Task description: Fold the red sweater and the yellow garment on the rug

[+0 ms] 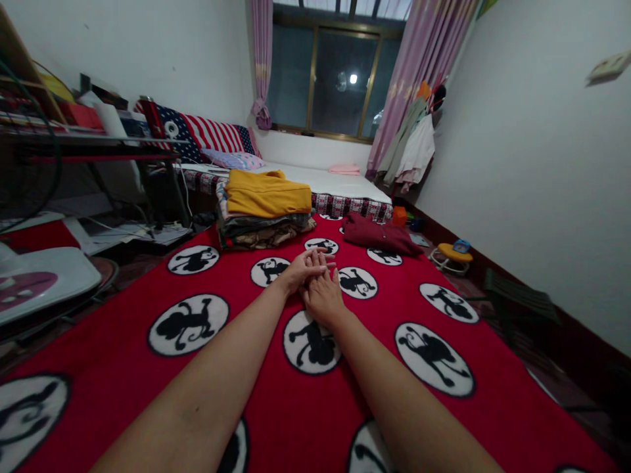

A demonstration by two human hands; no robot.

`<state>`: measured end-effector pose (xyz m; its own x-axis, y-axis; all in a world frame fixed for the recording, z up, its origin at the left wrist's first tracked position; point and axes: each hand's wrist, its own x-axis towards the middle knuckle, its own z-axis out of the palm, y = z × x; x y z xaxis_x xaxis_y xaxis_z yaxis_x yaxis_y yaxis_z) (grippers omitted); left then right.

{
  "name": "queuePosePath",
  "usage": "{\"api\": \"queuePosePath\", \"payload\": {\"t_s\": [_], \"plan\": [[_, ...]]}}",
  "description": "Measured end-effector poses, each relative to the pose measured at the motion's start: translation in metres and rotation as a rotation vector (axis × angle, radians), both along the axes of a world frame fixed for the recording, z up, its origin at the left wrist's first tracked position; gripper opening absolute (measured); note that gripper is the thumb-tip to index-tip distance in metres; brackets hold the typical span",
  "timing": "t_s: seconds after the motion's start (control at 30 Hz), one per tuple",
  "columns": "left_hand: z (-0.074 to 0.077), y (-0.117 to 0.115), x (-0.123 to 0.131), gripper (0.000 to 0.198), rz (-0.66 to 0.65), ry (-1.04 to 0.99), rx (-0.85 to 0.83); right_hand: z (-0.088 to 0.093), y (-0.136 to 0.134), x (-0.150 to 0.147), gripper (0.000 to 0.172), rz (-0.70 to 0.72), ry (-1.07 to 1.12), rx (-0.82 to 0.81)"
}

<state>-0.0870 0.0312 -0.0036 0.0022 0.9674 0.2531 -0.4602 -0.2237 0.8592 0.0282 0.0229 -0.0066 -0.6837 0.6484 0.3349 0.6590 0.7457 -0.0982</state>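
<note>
- Head view: fleecy red blanket (pixel 123 381), black monkeys in white discs (pixel 188 325).
- Left hand (pixel 300 269), right hand (pixel 323 294) touching mid-blanket; fingers loosely extended.
- Folded clothes stack (pixel 269 232), mustard garment (pixel 269 195) topmost: far-left corner.
- Maroon garment (pixel 377 234), flat: far-right corner.

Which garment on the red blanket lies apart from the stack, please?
The dark red garment, alone to the right; the others form a stack, yellow garment on top.
</note>
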Motion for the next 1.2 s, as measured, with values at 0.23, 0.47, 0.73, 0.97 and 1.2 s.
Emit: {"api": "queuePosePath", "payload": {"t_s": [0.23, 0.47, 0.73, 0.97, 1.2], "plan": [[-0.001, 0.004, 0.002, 0.046, 0.066, 0.016, -0.049, -0.002, 0.000, -0.001, 0.068, -0.002, -0.005, 0.003], [0.001, 0.004, 0.003, 0.031, 0.185, -0.002, -0.105, 0.000, 0.000, -0.002, 0.072, 0.019, -0.017, 0.000], [0.011, -0.001, 0.004, 0.024, 0.257, -0.023, -0.118, 0.002, -0.002, -0.002, 0.069, 0.052, -0.042, -0.012], [0.009, 0.004, 0.008, 0.023, 0.320, -0.030, -0.133, 0.002, -0.003, -0.003, 0.065, 0.042, -0.058, -0.044], [0.008, 0.006, 0.010, 0.021, 0.361, -0.024, -0.137, 0.006, -0.010, -0.003, 0.062, 0.018, -0.080, -0.049]]}}
